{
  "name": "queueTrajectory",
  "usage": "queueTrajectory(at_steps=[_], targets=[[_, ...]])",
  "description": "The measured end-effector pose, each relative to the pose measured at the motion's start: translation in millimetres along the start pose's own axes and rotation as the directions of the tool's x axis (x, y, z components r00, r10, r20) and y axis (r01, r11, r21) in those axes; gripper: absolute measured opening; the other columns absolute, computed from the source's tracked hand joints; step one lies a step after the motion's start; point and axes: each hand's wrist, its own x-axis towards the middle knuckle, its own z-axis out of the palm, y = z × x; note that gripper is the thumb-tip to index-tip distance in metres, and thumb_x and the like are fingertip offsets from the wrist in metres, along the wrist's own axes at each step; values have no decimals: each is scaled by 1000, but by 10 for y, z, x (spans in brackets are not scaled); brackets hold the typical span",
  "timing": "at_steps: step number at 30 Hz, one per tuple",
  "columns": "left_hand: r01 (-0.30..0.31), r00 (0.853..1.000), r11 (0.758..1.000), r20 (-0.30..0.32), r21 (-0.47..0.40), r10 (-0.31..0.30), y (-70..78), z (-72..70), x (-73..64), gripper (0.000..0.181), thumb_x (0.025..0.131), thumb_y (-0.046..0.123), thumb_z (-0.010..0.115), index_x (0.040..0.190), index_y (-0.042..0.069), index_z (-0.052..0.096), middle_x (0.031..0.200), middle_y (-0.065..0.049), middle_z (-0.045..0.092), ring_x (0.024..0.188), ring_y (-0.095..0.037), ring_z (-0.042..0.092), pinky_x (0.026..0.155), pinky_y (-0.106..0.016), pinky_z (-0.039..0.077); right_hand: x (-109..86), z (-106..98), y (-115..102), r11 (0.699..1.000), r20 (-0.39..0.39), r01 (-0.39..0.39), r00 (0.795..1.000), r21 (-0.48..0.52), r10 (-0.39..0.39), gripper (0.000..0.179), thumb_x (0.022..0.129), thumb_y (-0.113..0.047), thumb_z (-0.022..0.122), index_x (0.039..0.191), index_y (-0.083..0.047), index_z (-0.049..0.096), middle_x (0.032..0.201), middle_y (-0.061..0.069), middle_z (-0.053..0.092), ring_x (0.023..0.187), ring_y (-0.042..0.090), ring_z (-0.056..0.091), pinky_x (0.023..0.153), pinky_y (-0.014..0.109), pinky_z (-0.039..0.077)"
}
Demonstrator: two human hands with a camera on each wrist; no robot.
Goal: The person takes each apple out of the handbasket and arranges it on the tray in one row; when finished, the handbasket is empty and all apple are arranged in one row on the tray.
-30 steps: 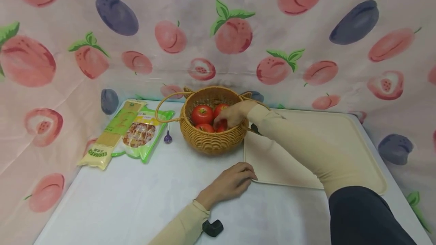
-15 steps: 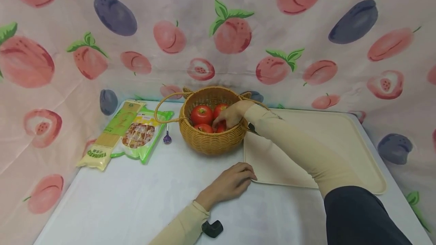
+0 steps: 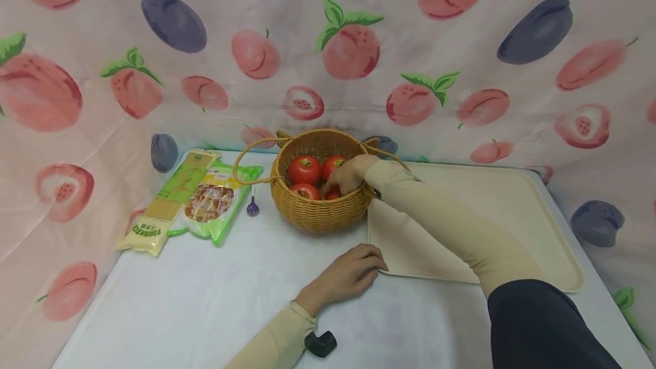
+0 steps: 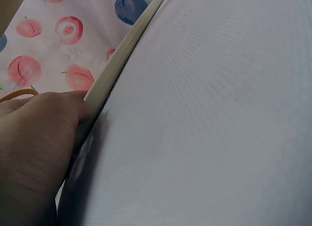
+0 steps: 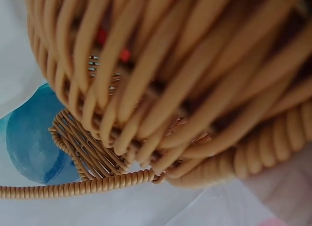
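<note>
My right hand (image 3: pixel 349 175) reaches over the right rim of a round wicker basket (image 3: pixel 320 215), its curled fingers round a red apple (image 3: pixel 334 193) at the front right. That apple is mostly covered by the hand. Beside it inside lie more red apples (image 3: pixel 304 170). In the right wrist view the woven wall of the basket (image 5: pixel 146 89) fills most of the picture and hides the fingers. My left hand (image 3: pixel 345 275) rests low over the table, fingers relaxed, fingertips at the near left corner of a cream tray (image 3: pixel 425 244). The left wrist view shows that hand (image 4: pixel 41 133) against the tray's rim (image 4: pixel 105 80).
Left of the basket lie a long noodle packet (image 3: pixel 171 198) and a green-and-white food bag (image 3: pixel 212 201). A small purple lollipop (image 3: pixel 253 207) sits between bag and basket. The basket's loop handle (image 3: pixel 241 164) sticks out leftward. A fruit-print cloth (image 3: pixel 307 44) hangs behind the table.
My right hand has shifted only slightly within the basket, and less of the apple under it shows. The left hand stays at the tray corner.
</note>
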Motion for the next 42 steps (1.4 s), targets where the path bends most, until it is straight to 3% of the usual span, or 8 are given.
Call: queueTrajectory(at_steps=[15,26,42], targets=[[1,1000,1000,-9,5,-1,-5,-2,-11,19,93,14,55,108,21,65,114,8,54,115,-6,49,101,-18,40,-26,-46,35,987,-36,160,986,-19,-161,51,86,-13,56,133,-31,51,139,1,43,121,16,38,105,35,35],[-1,1000,1000,-4,1,1,-1,3,-3,20,93,14,54,108,21,65,114,7,53,114,-6,49,102,-18,39,-138,-57,56,988,-93,142,986,56,-137,44,88,-30,58,131,-38,51,140,-6,39,126,15,36,109,37,32],[19,1000,1000,17,-7,-19,22,-11,4,20,93,14,55,110,21,65,114,8,53,113,-5,49,99,-20,42,-276,-26,115,974,-257,201,951,104,-169,48,90,-25,58,136,-34,47,147,0,34,136,21,31,111,41,34]])
